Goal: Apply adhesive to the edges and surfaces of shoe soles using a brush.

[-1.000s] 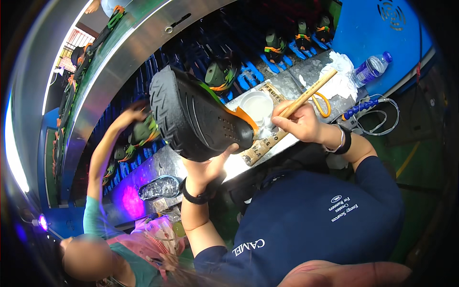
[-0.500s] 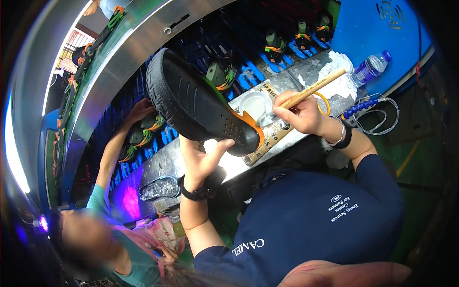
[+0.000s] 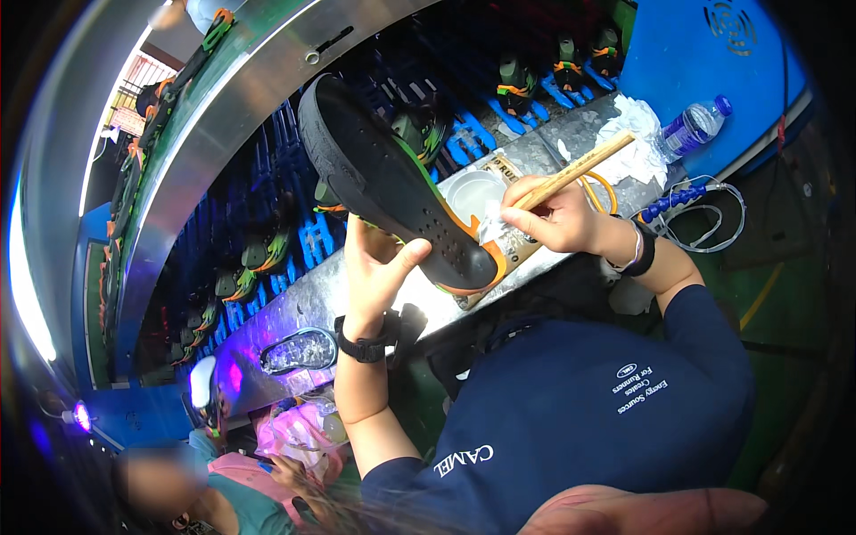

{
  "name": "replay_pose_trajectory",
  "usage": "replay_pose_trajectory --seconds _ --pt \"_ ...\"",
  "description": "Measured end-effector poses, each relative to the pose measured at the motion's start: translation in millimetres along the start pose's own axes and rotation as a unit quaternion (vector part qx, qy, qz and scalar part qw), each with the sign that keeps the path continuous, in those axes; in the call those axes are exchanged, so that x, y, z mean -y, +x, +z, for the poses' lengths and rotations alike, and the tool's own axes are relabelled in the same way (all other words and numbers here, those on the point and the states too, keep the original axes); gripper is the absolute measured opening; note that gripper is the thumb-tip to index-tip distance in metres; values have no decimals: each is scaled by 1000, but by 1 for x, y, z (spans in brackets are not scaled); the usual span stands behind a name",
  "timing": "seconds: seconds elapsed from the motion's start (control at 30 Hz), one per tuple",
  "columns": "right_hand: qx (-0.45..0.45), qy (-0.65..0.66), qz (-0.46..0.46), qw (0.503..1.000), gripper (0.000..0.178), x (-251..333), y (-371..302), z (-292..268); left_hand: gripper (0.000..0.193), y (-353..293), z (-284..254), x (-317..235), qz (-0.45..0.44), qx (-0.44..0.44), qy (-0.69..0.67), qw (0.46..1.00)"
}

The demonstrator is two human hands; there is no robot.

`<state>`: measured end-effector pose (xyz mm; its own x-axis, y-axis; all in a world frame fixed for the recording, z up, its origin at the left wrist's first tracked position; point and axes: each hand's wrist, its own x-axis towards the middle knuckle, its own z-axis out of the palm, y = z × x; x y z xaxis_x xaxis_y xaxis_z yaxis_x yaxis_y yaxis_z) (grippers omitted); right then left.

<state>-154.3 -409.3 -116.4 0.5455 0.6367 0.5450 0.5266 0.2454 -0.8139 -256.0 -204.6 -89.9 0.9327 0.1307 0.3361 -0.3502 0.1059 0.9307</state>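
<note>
My left hand (image 3: 379, 278) grips a shoe (image 3: 379, 169) from below, thumb pressed on its edge. The shoe is tilted, its black underside facing me, with rows of small holes and orange and green trim along the rim. In my right hand (image 3: 555, 218) is a brush (image 3: 584, 168) with a flat wooden handle. Its pale bristles touch or nearly touch the orange-trimmed rim at the near end of the shoe. Just behind the brush stands a round whitish bowl (image 3: 464, 185), partly hidden by the shoe.
Several shoes (image 3: 511, 89) sit on a blue-slatted conveyor (image 3: 464, 143) beyond the metal ledge (image 3: 285, 316). On the ledge are a dark-rimmed shoe sole (image 3: 301, 350), crumpled white paper (image 3: 631, 134) and a plastic bottle (image 3: 694, 125). A co-worker (image 3: 241, 499) is at lower left.
The shoe has shifted slightly right and turned in my left hand. The brush has moved left and down to its rim. The co-worker's arm has drawn back from the conveyor.
</note>
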Motion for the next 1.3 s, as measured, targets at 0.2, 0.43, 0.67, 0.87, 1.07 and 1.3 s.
replay_pose_trajectory --seconds 0.2,0.43,0.67,0.87,1.07,1.3 --pt "-6 -3 -1 1000 4 -3 5 8 63 1 6 1 -40 2 -40 998" --pt "-103 -42 -96 989 3 -1 22 16 66 -6 11 1 -85 -1 -48 995" --pt "-122 -79 -95 985 7 1 36 9 65 -9 19 -2 -110 16 -42 993" --pt "-152 -45 -85 984 5 7 47 8 62 -12 22 -3 -140 25 -36 989" --pt "-172 -60 -108 977 6 8 53 5 62 -11 26 -3 -161 33 -51 985" --pt "-143 -69 -77 984 5 1 43 4 62 -7 25 -2 -145 24 -30 989"
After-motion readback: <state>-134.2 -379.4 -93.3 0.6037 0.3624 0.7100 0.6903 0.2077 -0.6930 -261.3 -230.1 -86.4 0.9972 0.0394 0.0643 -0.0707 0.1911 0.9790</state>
